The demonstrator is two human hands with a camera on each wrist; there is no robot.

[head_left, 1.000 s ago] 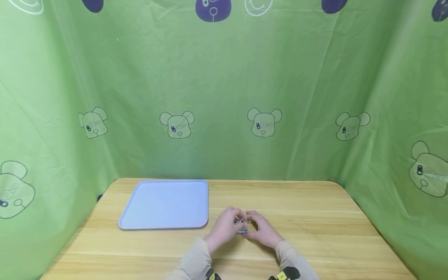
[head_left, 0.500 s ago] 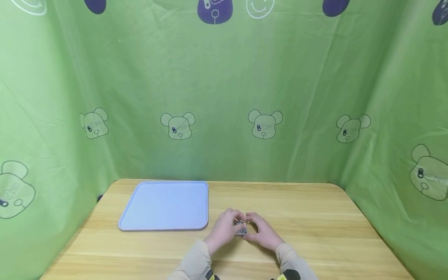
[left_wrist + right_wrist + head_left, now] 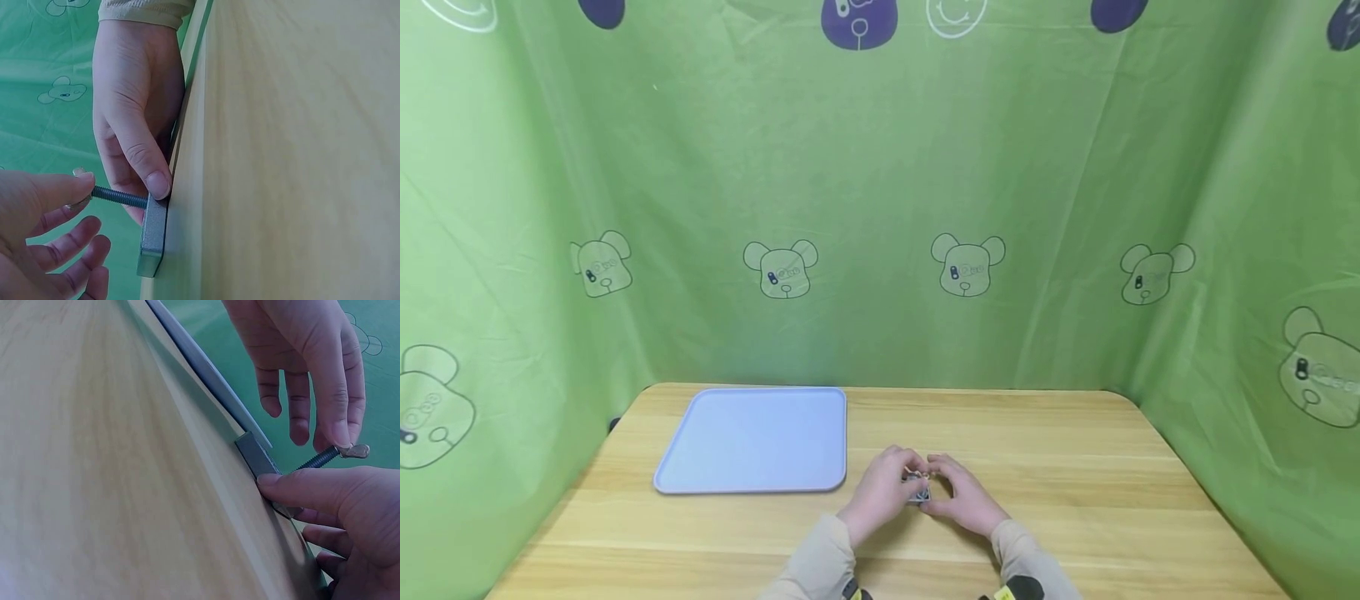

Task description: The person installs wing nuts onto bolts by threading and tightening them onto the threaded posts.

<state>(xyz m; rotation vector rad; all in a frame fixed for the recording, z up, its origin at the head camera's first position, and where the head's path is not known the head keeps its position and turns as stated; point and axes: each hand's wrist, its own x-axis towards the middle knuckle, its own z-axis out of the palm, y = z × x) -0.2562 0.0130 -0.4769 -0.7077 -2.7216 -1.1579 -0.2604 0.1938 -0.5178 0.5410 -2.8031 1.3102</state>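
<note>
A small grey metal block [image 3: 153,240] lies on the wooden table, with a dark threaded bolt [image 3: 317,459] standing up out of it. The bolt's flattened, wing-like metal head [image 3: 357,450] sits at the top. My left hand [image 3: 883,487] pinches this head between thumb and index finger, its other fingers loosely spread in the left wrist view. My right hand [image 3: 966,504] grips one end of the block, thumb on the near side and fingers behind it. In the head view the hands cover much of the block [image 3: 920,495].
A pale blue rectangular tray [image 3: 752,442] lies at the table's back left, left of my hands. The wooden table [image 3: 1075,467] reaches to green curtains [image 3: 880,333] printed with bear heads at the back and both sides.
The head view has shifted by a few pixels. Both hands stay in place around the block and bolt, with only slight finger movement.
</note>
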